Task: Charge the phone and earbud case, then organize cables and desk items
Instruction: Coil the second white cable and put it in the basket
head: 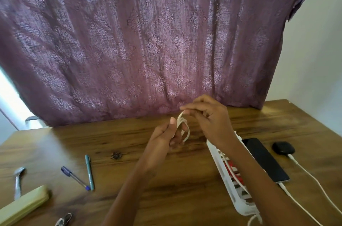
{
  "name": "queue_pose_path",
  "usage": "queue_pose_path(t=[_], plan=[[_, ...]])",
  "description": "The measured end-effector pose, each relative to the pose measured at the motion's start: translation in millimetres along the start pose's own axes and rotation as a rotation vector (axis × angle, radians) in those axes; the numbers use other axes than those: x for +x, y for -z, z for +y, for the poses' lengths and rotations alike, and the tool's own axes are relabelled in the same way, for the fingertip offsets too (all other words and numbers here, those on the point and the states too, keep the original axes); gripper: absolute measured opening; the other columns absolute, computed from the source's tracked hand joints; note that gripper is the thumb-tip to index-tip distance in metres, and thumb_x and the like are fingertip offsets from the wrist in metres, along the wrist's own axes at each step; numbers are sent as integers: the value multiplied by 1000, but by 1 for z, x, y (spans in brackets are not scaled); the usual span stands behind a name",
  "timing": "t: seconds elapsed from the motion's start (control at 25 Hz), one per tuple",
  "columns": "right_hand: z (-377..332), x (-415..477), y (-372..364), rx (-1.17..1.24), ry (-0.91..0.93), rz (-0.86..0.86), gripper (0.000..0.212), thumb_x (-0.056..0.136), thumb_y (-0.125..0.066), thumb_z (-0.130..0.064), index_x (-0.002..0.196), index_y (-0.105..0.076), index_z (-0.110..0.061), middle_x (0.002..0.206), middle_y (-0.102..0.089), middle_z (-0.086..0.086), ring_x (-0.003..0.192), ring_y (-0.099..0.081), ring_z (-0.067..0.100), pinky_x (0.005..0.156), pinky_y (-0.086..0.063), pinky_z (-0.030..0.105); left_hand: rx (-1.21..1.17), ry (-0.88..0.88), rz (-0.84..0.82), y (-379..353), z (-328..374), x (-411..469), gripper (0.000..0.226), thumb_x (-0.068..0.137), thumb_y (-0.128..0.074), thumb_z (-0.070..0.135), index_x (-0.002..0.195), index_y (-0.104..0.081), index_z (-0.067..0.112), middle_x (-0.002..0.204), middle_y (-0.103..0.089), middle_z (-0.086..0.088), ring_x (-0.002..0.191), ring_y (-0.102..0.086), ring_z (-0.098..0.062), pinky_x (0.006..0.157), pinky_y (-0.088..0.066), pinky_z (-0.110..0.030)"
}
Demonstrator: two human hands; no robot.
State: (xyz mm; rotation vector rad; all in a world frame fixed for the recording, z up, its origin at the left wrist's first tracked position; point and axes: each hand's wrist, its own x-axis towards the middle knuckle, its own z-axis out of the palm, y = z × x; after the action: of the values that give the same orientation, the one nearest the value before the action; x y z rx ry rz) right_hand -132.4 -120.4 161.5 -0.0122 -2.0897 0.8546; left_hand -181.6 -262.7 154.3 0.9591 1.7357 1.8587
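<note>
**Desk (129, 142) by the curtain (148, 40): cable coiling**

Left hand (164, 136) grips white cable (186, 133) loops; right hand (209, 118) pinches their top. Phone (264, 159) and earbud case (283, 148) lie plugged in, right of the power strip (231, 188). Next, probably: secure the coil.

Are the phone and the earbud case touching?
Apart. The head view shows bare table between the phone and the earbud case.

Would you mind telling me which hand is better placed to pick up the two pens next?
Probably the left hand: the blue pen and teal pen lie on its side of the desk. The right hand, which pinches the white cable coil, could take it over.
</note>
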Motion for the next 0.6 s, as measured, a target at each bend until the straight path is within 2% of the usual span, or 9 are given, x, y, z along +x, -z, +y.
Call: queue_pose_path(t=[0.12, 0.2, 0.32, 0.48, 0.52, 0.6], plan=[[3, -5, -9, 208, -204, 48, 25, 87, -59, -1, 92, -70, -22, 86, -70, -6, 76, -66, 10, 71, -54, 30, -246, 25, 0, -1, 6, 3, 38, 88, -35, 39, 72, -53, 9, 45, -24, 8, 46, -23, -10, 56, -39, -21], [-1, -13, -16, 358, -375, 79, 21, 87, -58, -2, 88, -64, -22, 84, -71, 0, 77, -67, 14, 69, -54, 29, -455, 59, 27, -2, 9, 6, 35, 88, -37, 36, 70, -49, 9, 43, -23, 9, 39, -19, -6, 52, -40, -19], [-7, -24, -26, 515, -528, 38, 17, 87, -55, 1, 91, -67, -11, 85, -72, 9, 78, -68, 21, 67, -55, 32, -706, 76, 89, -2, 10, 12, 37, 97, -31, 28, 68, -46, 9, 41, -24, 11, 34, -21, -1, 45, -39, -16], [-16, -27, -19, 730, -782, -8, 20, 86, -61, -24, 93, -70, -8, 89, -72, 8, 75, -68, 19, 64, -56, 29, -711, 62, 138, 2, 9, 14, 41, 100, -27, 26, 67, -45, 10, 41, -25, 11, 33, -24, -1, 45, -40, -15], [-18, -26, -17, 705, -758, -66, 22, 84, -64, -28, 92, -72, -9, 87, -73, 6, 76, -68, 15, 68, -55, 28, -696, 59, 139, 3, 8, 14, 40, 100, -27, 27, 68, -45, 10, 42, -25, 11, 34, -25, -1, 46, -41, -15], [-23, -25, -14, 645, -678, -146, 14, 82, -67, -19, 90, -73, -10, 83, -74, 5, 77, -68, 11, 70, -52, 23, -669, 61, 133, 4, 4, 14, 40, 99, -28, 28, 68, -45, 10, 42, -25, 11, 36, -27, -3, 49, -44, -16]])
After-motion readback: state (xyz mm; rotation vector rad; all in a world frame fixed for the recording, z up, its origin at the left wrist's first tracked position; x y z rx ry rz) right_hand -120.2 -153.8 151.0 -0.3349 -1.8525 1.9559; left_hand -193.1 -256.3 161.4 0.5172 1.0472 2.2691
